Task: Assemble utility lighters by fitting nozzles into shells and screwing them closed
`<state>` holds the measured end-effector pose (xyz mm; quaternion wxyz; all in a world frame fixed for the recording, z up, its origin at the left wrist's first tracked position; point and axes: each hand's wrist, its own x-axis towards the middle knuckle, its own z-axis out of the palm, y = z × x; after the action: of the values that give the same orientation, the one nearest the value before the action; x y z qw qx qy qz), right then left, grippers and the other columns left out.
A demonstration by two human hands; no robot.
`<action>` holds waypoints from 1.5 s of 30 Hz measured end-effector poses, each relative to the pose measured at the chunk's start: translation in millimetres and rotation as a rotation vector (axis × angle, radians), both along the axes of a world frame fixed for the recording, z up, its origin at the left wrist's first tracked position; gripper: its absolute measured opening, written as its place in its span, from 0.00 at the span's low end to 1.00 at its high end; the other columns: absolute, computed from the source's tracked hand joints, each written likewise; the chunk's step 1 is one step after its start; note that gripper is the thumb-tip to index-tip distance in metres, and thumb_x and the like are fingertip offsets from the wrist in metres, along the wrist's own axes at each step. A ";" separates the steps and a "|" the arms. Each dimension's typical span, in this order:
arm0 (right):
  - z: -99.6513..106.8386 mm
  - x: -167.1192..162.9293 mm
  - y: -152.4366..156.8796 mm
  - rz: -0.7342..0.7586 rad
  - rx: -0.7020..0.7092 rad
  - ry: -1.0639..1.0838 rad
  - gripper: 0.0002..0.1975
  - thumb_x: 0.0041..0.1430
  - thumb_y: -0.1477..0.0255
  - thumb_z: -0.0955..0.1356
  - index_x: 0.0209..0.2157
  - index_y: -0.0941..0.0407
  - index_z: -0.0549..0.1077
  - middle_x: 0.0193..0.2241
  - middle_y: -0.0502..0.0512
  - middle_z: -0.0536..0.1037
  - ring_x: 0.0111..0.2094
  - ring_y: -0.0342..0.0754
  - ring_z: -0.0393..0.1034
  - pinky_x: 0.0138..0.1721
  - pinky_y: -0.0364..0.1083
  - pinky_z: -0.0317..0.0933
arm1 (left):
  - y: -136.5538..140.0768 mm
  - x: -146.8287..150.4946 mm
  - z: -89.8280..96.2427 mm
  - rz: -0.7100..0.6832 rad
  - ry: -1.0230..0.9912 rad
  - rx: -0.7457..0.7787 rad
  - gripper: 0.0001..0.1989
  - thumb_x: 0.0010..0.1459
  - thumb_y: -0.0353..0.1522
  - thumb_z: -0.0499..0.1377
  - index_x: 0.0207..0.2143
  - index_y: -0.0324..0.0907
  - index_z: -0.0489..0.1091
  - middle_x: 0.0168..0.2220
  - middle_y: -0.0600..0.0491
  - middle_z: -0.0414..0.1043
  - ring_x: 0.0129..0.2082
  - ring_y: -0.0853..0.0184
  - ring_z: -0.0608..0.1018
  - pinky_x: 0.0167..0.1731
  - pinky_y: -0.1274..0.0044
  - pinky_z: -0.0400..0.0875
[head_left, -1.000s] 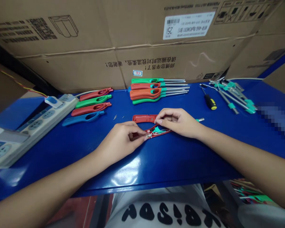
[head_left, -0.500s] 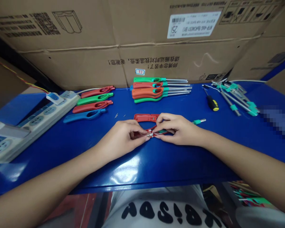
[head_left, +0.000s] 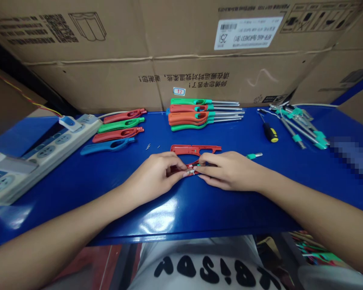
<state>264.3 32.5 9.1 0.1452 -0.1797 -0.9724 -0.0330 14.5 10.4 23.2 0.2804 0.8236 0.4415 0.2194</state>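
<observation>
Between both hands lies an opened red lighter half-shell (head_left: 195, 173), with small pale inner parts showing in it. My left hand (head_left: 165, 171) grips its left end, thumb and fingers closed. My right hand (head_left: 224, 169) is bent over its right side, fingertips at the small parts; the hand covers much of the shell. Past the right hand sticks out a metal tube end with a green collar (head_left: 251, 156). Just behind the hands lies the other red half-shell (head_left: 184, 150), inner side up.
Finished-looking lighters (head_left: 189, 118) are stacked at the back. Several coloured handles (head_left: 117, 135) lie left, beside a power strip (head_left: 45, 155). Tiny screws (head_left: 148, 146) lie near the middle. A screwdriver (head_left: 270, 132) and metal tubes with green collars (head_left: 302, 125) are at right. A cardboard box (head_left: 109, 84) stands behind.
My right hand has lowered slightly and its fingers have drawn in, uncovering more of the rear red half-shell. My left hand stays nearly where it was.
</observation>
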 end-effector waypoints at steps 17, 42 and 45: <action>-2.1 -1.0 -0.2 -0.077 -0.244 0.144 0.11 0.66 0.69 0.66 0.45 0.55 0.78 0.43 0.57 0.76 0.34 0.44 0.72 0.30 0.42 0.61 | -0.4 0.8 -1.4 0.007 0.027 0.012 0.03 0.62 0.31 0.63 0.35 0.41 0.77 0.33 0.54 0.77 0.25 0.72 0.73 0.32 0.78 0.67; 0.1 -0.3 -0.3 -0.065 -0.285 0.216 0.11 0.67 0.71 0.65 0.45 0.57 0.78 0.42 0.57 0.76 0.34 0.43 0.71 0.33 0.43 0.64 | -2.8 -0.8 0.3 0.031 0.028 0.011 0.05 0.61 0.32 0.64 0.36 0.42 0.81 0.33 0.54 0.78 0.27 0.72 0.75 0.30 0.79 0.68; 6.0 6.1 4.2 -0.083 -0.413 0.338 0.11 0.66 0.75 0.66 0.47 0.58 0.77 0.40 0.56 0.75 0.28 0.39 0.67 0.32 0.40 0.63 | -2.5 -3.4 5.7 0.018 0.062 -0.026 0.06 0.61 0.32 0.64 0.39 0.42 0.81 0.34 0.53 0.79 0.28 0.71 0.76 0.30 0.78 0.69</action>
<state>270.4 36.7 15.1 0.2645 -0.2480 -0.9123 0.1906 11.1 7.9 28.9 0.2752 0.8223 0.4603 0.1905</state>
